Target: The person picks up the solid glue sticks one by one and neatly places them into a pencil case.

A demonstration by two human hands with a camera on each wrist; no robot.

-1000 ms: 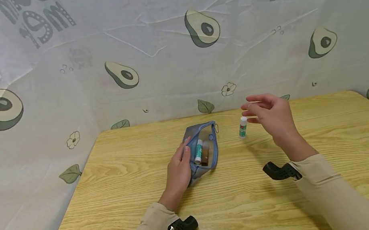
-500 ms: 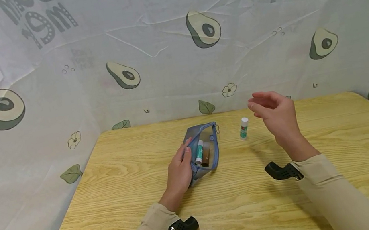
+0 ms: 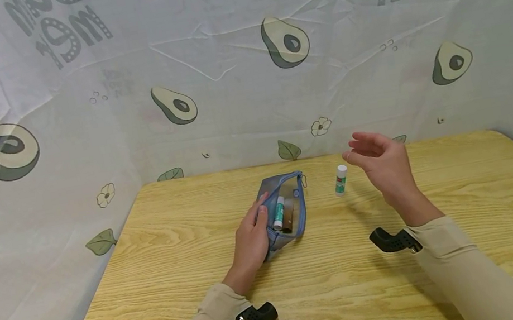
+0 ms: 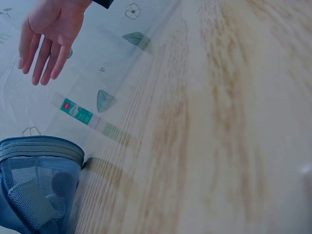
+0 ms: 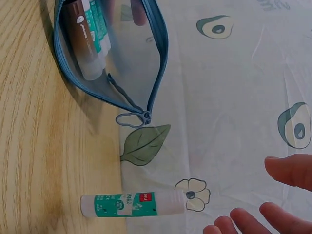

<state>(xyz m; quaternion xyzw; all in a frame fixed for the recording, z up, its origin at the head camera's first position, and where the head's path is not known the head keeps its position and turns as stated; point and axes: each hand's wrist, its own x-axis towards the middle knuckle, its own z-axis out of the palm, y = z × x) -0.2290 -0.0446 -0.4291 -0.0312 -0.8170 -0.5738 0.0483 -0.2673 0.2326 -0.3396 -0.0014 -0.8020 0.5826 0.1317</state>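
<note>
A blue mesh zip pouch (image 3: 303,214) lies with its mouth unzipped, and my left hand (image 3: 249,245) grips its near-left side, thumb at the rim. Inside the pouch are a green-and-white glue stick (image 3: 278,213) and a brown tube (image 5: 80,36) with a clear end. To the pouch's right, a second glue stick (image 3: 341,181) with a white cap stands upright on the table. My right hand (image 3: 383,164) hovers just right of that cap, holding nothing, its fingers loosely bent and apart from the stick. The left fingers behind the pouch are mostly hidden.
Everything stands on a light wood-grain table (image 3: 168,299). A pale cloth (image 3: 230,124) printed with avocados, leaves and flowers hangs behind the table's back edge and along the sides. Black wrist mounts (image 3: 257,316) sit on both sleeves.
My right hand has drawn away from the standing glue stick's cap, up and to the right, then come slightly back left. The left hand and pouch keep their place.
</note>
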